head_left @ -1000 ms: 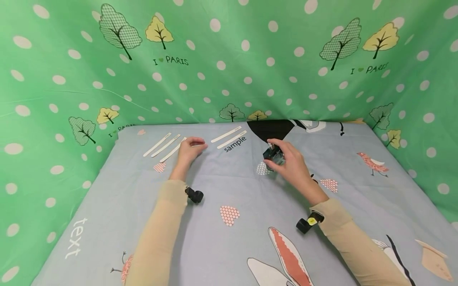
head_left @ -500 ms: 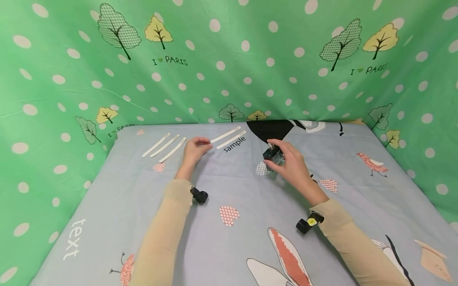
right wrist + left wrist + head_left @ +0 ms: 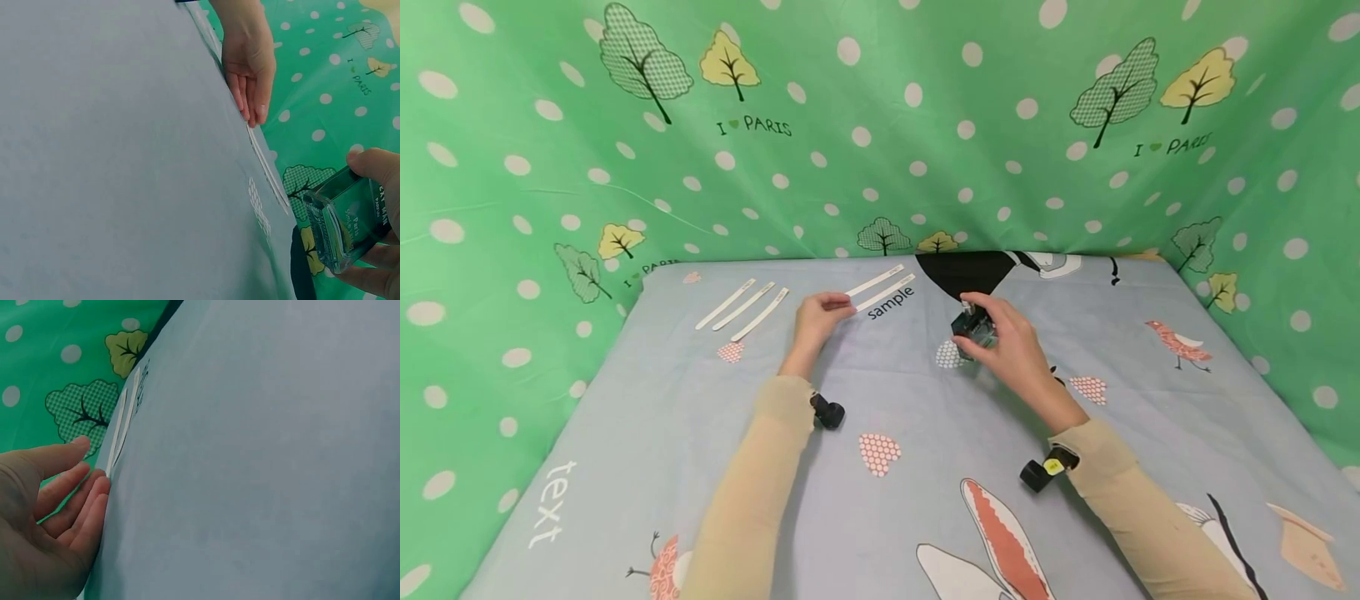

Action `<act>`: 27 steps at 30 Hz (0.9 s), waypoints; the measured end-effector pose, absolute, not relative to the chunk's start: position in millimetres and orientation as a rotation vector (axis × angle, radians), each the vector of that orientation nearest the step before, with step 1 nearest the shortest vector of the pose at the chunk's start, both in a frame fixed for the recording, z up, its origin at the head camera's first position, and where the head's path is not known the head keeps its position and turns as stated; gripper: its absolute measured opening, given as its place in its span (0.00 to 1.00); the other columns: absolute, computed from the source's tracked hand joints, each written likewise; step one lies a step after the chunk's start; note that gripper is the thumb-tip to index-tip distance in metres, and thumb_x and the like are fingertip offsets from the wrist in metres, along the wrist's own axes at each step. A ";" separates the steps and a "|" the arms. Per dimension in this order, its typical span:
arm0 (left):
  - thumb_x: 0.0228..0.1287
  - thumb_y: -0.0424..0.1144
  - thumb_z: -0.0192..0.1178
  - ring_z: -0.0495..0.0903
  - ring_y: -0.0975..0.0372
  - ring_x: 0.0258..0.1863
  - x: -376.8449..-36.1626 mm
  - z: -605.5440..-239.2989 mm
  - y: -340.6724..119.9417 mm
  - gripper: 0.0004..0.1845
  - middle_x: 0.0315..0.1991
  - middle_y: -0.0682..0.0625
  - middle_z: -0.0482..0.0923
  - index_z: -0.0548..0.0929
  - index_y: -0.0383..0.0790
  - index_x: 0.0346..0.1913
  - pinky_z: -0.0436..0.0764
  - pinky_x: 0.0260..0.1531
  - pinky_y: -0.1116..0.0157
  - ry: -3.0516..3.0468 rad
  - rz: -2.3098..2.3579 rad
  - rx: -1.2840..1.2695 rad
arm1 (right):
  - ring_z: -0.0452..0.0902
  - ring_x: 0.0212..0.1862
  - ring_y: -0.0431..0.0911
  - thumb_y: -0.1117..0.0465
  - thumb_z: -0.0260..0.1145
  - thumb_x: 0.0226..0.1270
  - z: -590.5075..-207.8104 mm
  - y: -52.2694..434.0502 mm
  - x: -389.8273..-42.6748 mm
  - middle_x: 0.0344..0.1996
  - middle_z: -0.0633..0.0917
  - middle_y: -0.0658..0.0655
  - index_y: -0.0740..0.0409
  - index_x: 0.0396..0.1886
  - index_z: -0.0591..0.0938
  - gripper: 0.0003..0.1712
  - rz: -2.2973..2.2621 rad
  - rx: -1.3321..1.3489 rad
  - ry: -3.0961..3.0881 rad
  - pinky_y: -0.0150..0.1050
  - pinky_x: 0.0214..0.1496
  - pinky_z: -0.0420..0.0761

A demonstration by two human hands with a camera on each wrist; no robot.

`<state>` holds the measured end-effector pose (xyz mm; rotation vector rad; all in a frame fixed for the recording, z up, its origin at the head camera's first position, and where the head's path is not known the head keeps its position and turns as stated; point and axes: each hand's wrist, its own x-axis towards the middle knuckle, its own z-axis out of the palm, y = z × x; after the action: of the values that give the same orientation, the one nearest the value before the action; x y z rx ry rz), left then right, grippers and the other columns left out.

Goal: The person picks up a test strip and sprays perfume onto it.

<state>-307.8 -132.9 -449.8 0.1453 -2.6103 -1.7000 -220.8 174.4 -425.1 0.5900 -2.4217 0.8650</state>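
My left hand (image 3: 822, 321) is at the near ends of two white perfume test strips, the back one (image 3: 874, 282) and the front one (image 3: 887, 292). In the left wrist view its fingers (image 3: 81, 509) are loosely extended and the thumb stands apart from them. The fingertips reach the strip ends; whether they touch cannot be told. My right hand (image 3: 1017, 346) grips a dark green glass perfume bottle (image 3: 973, 327) between thumb and fingers, its spray top at the far side. The right wrist view shows the clear bottle base (image 3: 325, 234) and part of a printed label.
Several flat things lie on the grey-blue patterned sheet (image 3: 880, 383): besides the pair, three more white strips (image 3: 762, 315) lie slanted at the left. A green dotted curtain (image 3: 820, 125) rises behind the sheet and along its sides.
My left hand has moved right, from over the third left-hand strip to the near ends of the pair. The right hand and the perfume bottle have stayed in place.
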 end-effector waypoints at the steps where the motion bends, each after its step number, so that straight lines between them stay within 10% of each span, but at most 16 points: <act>1: 0.61 0.34 0.69 0.84 0.50 0.53 -307.7 -449.7 -132.3 0.17 0.52 0.38 0.85 0.85 0.33 0.52 0.81 0.57 0.58 -2.621 -1.696 0.156 | 0.78 0.60 0.55 0.56 0.78 0.57 -425.2 174.4 -220.6 0.58 0.82 0.58 0.48 0.66 0.74 0.37 0.866 0.589 -2.422 0.54 0.58 0.81; 27: 0.56 0.37 0.71 0.74 0.62 0.28 -311.9 -440.8 -117.7 0.07 0.33 0.48 0.85 0.86 0.41 0.37 0.69 0.28 0.70 -2.852 -1.225 0.282 | 0.78 0.60 0.55 0.57 0.79 0.56 -422.2 171.2 -222.1 0.58 0.82 0.58 0.48 0.66 0.74 0.37 0.889 0.618 -2.374 0.54 0.58 0.81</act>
<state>-311.9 -117.7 -440.8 0.2822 -2.8520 -1.2246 -222.1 171.2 -422.2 0.6184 -2.3741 0.8893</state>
